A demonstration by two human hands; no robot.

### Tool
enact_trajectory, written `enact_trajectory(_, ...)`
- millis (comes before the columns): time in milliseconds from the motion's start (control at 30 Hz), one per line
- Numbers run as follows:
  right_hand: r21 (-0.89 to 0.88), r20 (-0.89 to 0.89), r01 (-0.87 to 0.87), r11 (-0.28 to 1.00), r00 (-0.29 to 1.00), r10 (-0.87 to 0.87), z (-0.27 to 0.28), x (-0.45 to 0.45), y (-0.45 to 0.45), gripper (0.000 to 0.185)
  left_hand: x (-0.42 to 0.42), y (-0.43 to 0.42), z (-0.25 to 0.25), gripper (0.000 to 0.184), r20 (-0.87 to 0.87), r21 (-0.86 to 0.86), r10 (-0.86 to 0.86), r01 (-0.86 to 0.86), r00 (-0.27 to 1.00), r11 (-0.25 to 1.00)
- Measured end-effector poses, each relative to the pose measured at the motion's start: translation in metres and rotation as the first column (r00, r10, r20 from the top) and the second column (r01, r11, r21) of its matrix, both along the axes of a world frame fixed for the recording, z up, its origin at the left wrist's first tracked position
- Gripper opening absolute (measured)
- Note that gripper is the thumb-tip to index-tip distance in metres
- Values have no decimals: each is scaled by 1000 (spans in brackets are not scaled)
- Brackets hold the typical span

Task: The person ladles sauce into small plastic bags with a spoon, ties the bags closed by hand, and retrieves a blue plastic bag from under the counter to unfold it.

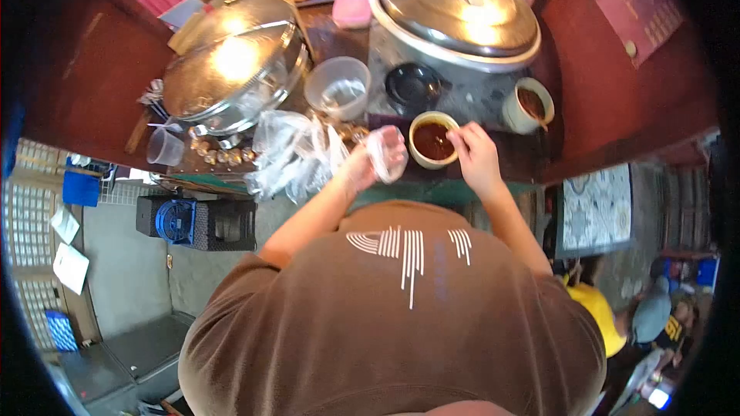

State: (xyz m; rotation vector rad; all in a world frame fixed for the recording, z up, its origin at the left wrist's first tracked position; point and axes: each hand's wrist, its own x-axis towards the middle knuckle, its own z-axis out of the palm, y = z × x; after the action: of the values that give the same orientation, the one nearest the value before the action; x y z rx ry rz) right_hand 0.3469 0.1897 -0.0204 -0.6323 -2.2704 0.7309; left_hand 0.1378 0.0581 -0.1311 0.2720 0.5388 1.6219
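Observation:
A pale tub of dark brown sauce [433, 142] stands at the counter's near edge. My right hand [475, 156] is at its right rim, fingers pinched together over the sauce; whatever they hold is too small to make out. Just left of the tub, my left hand [368, 163] is closed, with a small clear plastic bag [383, 156] wrapped around its fingers. A heap of clear plastic bags [289, 150] lies beside that wrist. Behind the hands are a translucent plastic tub [338, 86] and a black bowl [412, 86].
Two large lidded pots, one at left [231, 54] and one at right [459, 11], take up the counter's back. A second sauce container [529, 105] stands at right. A clear cup [165, 146] is at left. Red wooden walls [617, 100] flank the counter. People are beyond and behind.

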Motion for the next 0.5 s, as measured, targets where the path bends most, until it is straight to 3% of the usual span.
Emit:
enact_trajectory(100, 13, -65, 17, 1000, 998, -16, 0, 3, 2, 17, -2, 3, -1, 36, 78, 32, -45, 43, 996, 999)
enact_trajectory(233, 11, -70, 76, 997, 995, -75, -1, 9, 3, 15, 2, 3, 8, 38, 50, -44, -32, 34, 998, 998)
enact_trajectory(267, 12, -80, 87, 996, 993, -85, -2, 10, 3, 15, 0, 4, 3, 39, -27, -23, -39, 39, 999, 999)
enact_trajectory(500, 59, -110, 76, 995, 991, -69, -17, 8, -1, 13, 0, 6, -3, 42, 34, 27, -73, 72, 997, 997)
